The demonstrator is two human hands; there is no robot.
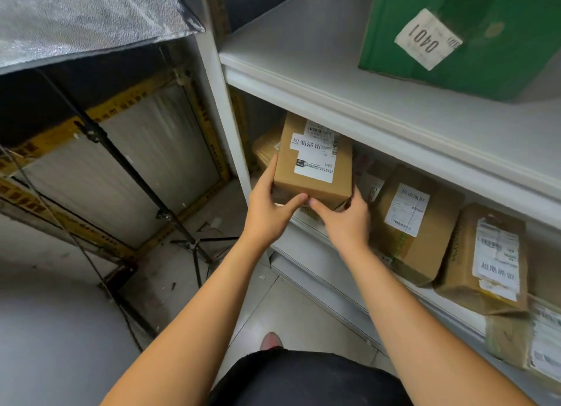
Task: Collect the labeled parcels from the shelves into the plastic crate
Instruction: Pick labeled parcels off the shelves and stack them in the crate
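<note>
A small brown cardboard parcel [312, 165] with white shipping labels sits at the left end of the middle shelf [379, 126], lifted slightly at its front edge. My left hand [270, 202] grips its left side and lower front corner. My right hand [346, 220] holds its lower right corner from below. More labeled brown parcels [416, 223] [485, 263] lean along the same shelf to the right. No plastic crate is in view.
A green box [473, 38] tagged 0401 stands on the upper shelf. A black light stand [145, 187] with a silver reflector [76, 13] rises at the left, its legs spread on the tiled floor near the shelf post [224, 114].
</note>
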